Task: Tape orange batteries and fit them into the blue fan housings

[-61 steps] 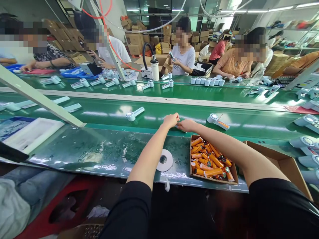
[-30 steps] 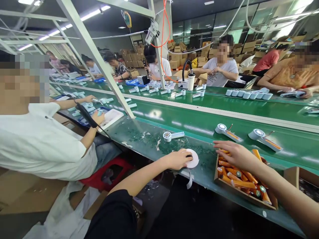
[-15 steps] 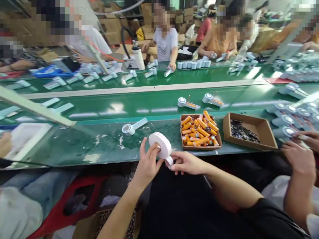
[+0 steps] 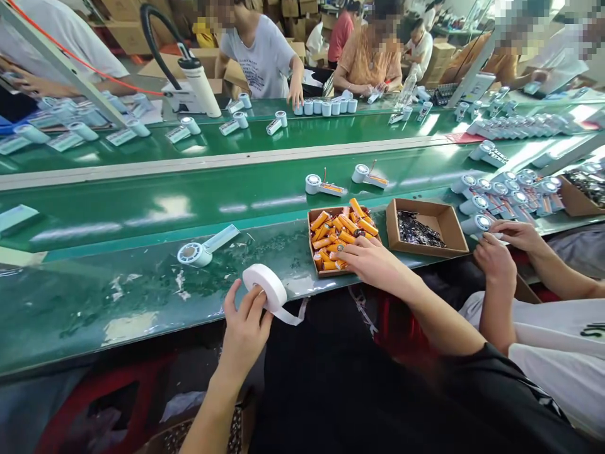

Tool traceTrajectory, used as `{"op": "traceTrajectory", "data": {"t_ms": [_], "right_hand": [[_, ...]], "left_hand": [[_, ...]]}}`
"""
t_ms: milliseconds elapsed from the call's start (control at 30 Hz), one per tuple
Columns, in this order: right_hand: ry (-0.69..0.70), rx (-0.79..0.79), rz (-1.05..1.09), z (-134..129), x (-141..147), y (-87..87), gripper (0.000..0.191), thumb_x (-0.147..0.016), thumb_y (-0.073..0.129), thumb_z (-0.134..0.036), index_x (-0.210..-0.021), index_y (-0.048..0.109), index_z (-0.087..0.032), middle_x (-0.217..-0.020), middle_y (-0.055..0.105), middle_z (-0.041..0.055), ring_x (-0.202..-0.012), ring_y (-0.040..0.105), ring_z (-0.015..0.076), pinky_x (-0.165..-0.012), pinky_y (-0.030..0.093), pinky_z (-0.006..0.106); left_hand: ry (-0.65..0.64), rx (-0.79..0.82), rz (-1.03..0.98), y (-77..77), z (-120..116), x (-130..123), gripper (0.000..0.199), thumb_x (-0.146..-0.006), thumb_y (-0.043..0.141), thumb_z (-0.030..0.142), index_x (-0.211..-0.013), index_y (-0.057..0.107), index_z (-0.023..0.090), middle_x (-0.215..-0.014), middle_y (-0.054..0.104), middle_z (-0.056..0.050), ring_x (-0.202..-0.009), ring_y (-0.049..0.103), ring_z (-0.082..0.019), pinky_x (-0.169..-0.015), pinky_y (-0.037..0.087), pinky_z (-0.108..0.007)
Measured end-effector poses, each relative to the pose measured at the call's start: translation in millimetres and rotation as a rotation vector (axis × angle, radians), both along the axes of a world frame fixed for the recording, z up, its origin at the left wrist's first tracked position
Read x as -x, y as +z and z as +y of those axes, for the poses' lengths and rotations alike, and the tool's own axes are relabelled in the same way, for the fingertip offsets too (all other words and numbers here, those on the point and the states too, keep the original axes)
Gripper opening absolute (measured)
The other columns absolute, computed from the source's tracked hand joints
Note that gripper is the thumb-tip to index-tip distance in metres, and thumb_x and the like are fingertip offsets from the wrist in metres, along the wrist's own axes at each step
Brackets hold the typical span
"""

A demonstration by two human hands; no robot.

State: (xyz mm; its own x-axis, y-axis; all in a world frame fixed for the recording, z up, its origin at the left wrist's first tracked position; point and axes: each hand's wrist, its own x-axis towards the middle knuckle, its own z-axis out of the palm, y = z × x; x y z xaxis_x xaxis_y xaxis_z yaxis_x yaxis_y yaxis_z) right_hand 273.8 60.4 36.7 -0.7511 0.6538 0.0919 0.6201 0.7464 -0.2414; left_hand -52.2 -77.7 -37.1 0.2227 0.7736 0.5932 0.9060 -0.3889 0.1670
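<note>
My left hand (image 4: pixel 246 325) is closed on a roll of white tape (image 4: pixel 267 285), with fingers in its core. A loose strip of the tape (image 4: pixel 292 317) hangs from the roll over the bench edge. My right hand (image 4: pixel 378 261) reaches into a cardboard box of orange battery cells (image 4: pixel 326 228). Its fingers are closed around one orange battery cell (image 4: pixel 338 248) at the near side; the thumb is hidden. Left of the tape, a pale blue round-headed housing with a handle (image 4: pixel 196 253) lies on the bench.
Beside the cells stands a cardboard box of small dark parts (image 4: pixel 418 230). Two housings with orange cells (image 4: pixel 326 185) lie on the green conveyor (image 4: pixel 203 211). At right, a co-worker's hands (image 4: pixel 496 258) handle a housing near a cluster of others. More people sit across the belt.
My right hand has left the tape's loose end and moved right into the box of cells. The tape strip now hangs free. The view has shifted right.
</note>
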Motion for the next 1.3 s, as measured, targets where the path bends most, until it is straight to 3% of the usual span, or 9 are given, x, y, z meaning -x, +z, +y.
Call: {"op": "traceTrajectory", "data": {"t_ms": [100,233,367,500,600,700,933,1067,1300], "right_hand": [[-0.058,0.134,0.243,5.1,-0.9,-4.7,0.028,-0.102,0.059,-0.026,-0.126,0.073,-0.023,-0.115,0.075,0.0113,-0.106,0.066,0.0265,-0.100,0.053,0.046],[-0.301,0.404,1.028,-5.2,10.3,-10.4,0.048,-0.090,0.075,-0.057,-0.126,0.065,-0.027,-0.105,0.069,0.0043,-0.092,0.070,0.0217,-0.088,0.062,0.041],[-0.281,0.770,1.301,-25.1,29.6,-11.6,0.052,-0.070,0.094,-0.054,-0.093,0.056,-0.026,-0.111,0.069,0.0031,-0.096,0.074,0.0229,-0.088,0.065,0.044],[-0.257,0.920,1.291,-42.8,45.0,-19.5,0.046,-0.076,0.092,-0.045,-0.104,0.060,-0.027,-0.117,0.074,0.0037,-0.101,0.077,0.0240,-0.093,0.065,0.046],[-0.339,0.693,1.104,-52.1,50.9,-28.0,0.039,-0.091,0.077,-0.052,-0.121,0.071,-0.027,-0.120,0.078,0.0077,-0.114,0.074,0.0285,-0.105,0.060,0.049],[-0.375,0.468,0.976,-61.1,56.8,-35.4,0.040,-0.100,0.062,-0.058,-0.121,0.078,-0.028,-0.119,0.079,0.0074,-0.115,0.074,0.0305,-0.109,0.057,0.050],[-0.225,0.417,0.777,-71.7,67.9,-37.9,0.040,-0.110,0.046,-0.044,-0.131,0.074,-0.026,-0.131,0.075,0.0076,-0.120,0.072,0.0261,-0.108,0.057,0.043],[-0.109,0.420,0.579,-56.6,64.8,-30.6,0.042,-0.102,0.062,-0.050,-0.129,0.073,-0.020,-0.125,0.077,0.0116,-0.113,0.074,0.0282,-0.101,0.059,0.041],[-0.047,0.393,0.531,-47.4,56.2,-27.1,0.031,-0.099,0.064,-0.050,-0.089,0.075,-0.023,-0.081,0.076,0.0045,-0.069,0.070,0.0211,-0.065,0.057,0.030]], "left_hand": [[-0.037,0.013,0.004,1.8,2.7,-7.9,0.041,-0.089,0.062,0.007,-0.129,0.061,0.017,-0.121,0.069,-0.017,-0.149,0.042,-0.045,-0.114,0.047,-0.071],[-0.095,0.059,0.021,6.9,3.3,-16.0,0.044,-0.088,0.061,0.005,-0.129,0.061,0.023,-0.121,0.072,-0.013,-0.134,0.058,-0.038,-0.116,0.046,-0.072],[-0.112,0.094,0.047,10.4,1.0,-22.4,0.047,-0.086,0.064,0.003,-0.129,0.064,0.024,-0.123,0.071,-0.012,-0.146,0.045,-0.041,-0.109,0.057,-0.063],[-0.118,0.117,0.061,11.2,-2.5,-25.7,0.050,-0.086,0.065,0.002,-0.130,0.067,0.025,-0.127,0.071,-0.010,-0.155,0.032,-0.042,-0.107,0.060,-0.056],[-0.108,0.126,0.100,10.4,-6.1,-26.2,0.052,-0.087,0.065,0.000,-0.132,0.068,0.026,-0.130,0.071,-0.008,-0.156,0.029,-0.041,-0.109,0.059,-0.054],[-0.084,0.118,0.138,8.9,-9.8,-25.9,0.057,-0.086,0.065,-0.001,-0.135,0.069,0.027,-0.133,0.072,-0.006,-0.157,0.028,-0.041,-0.112,0.057,-0.054],[-0.020,0.048,0.289,14.2,-15.6,-18.4,0.054,-0.089,0.065,0.003,-0.137,0.070,0.027,-0.137,0.070,-0.006,-0.153,0.038,-0.041,-0.109,0.059,-0.048],[-0.023,-0.020,0.369,26.8,-11.0,-11.0,0.042,-0.091,0.068,0.008,-0.131,0.074,0.021,-0.137,0.069,-0.008,-0.149,0.045,-0.038,-0.110,0.059,-0.042],[-0.049,-0.073,0.470,51.0,-9.9,-19.0,0.026,-0.099,0.064,0.020,-0.122,0.076,0.020,-0.130,0.071,-0.007,-0.135,0.060,-0.030,-0.119,0.052,-0.042]]}}
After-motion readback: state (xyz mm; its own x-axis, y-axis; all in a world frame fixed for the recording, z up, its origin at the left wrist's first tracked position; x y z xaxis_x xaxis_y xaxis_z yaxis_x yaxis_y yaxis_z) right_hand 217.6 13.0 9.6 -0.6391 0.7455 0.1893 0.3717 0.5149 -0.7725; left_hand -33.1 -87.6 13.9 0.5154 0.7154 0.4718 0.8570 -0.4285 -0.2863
